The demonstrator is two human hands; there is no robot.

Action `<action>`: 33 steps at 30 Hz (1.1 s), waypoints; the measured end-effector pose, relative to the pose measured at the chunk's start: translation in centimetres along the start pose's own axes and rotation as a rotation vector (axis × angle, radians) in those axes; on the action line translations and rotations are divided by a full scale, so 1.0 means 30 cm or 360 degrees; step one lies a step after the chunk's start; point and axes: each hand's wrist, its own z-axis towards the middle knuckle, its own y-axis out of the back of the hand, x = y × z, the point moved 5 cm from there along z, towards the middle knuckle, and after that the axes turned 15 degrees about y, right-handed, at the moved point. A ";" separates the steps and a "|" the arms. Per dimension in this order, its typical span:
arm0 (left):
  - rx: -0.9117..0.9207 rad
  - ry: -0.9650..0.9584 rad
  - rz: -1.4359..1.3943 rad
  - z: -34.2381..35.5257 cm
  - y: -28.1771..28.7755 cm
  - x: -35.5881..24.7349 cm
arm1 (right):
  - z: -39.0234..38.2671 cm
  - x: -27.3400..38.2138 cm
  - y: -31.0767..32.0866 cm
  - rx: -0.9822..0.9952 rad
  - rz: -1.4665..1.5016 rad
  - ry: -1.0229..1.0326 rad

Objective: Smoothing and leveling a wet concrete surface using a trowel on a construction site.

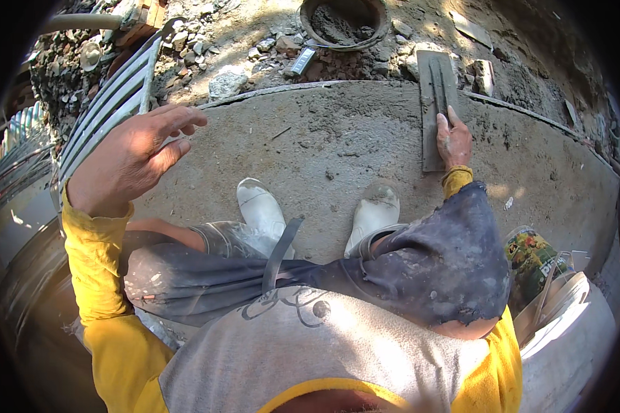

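Observation:
My right hand (455, 141) grips the handle of a long, grey plastering float (432, 79). Its flat blade lies at the far edge of a grey concrete slab (303, 148), partly past that edge. Whether the blade presses on the surface I cannot tell. My left hand (134, 155) hangs in the air at the left with nothing in it, fingers bent and thumb apart, near a pale slatted metal grille (114, 100). Between my hands, the slab's far strip looks rough, with dark smears of mortar. My white rubber boots (260, 206) stand on the slab.
Beyond the slab edge, a round dark tub (308, 27) holds wet mortar (334, 26). Stones, rubble and a small silvery block (302, 62) lie around it. A colourful printed bucket (530, 258) stands at my right. A pipe (83, 22) juts in at upper left.

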 end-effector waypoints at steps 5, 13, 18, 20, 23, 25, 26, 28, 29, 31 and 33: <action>0.0029 -0.0002 -0.0032 0.034 -0.019 -0.009 | -0.046 0.021 0.032 -0.0080 -0.0057 -0.0210; 0.0172 -0.0105 0.0180 0.071 -0.053 -0.088 | -0.096 0.444 -0.224 0.0607 -0.0090 0.0379; 0.0264 0.0109 0.0057 0.057 -0.068 -0.061 | -0.056 0.214 -0.056 0.0334 -0.0195 -0.0104; 0.0217 0.0049 0.0059 0.058 -0.071 -0.031 | -0.046 0.023 0.055 0.0103 -0.0249 -0.0329; 0.0252 0.0024 0.0049 0.081 -0.067 -0.027 | -0.059 -0.235 0.191 -0.0188 -0.0240 -0.0571; 0.0234 -0.0021 0.0120 0.071 -0.054 -0.061 | -0.078 -0.281 0.227 -0.0254 -0.0218 -0.0561; 0.0243 -0.0035 0.0121 0.083 -0.058 -0.065 | -0.090 -0.305 0.229 -0.0286 -0.0196 -0.0553; 0.0250 -0.0091 0.0139 0.096 -0.068 -0.067 | -0.077 -0.154 0.160 -0.0253 -0.0132 -0.0377; 0.0253 -0.0086 0.0141 0.101 -0.069 -0.071 | -0.094 -0.099 0.121 -0.0075 -0.0111 -0.0438; 0.0264 -0.0097 0.0182 0.106 -0.077 -0.085 | -0.116 0.034 0.057 0.0164 -0.0015 -0.0304; 0.0262 -0.0080 0.0168 0.113 -0.075 -0.105 | -0.138 0.108 0.033 0.0337 0.0081 -0.0169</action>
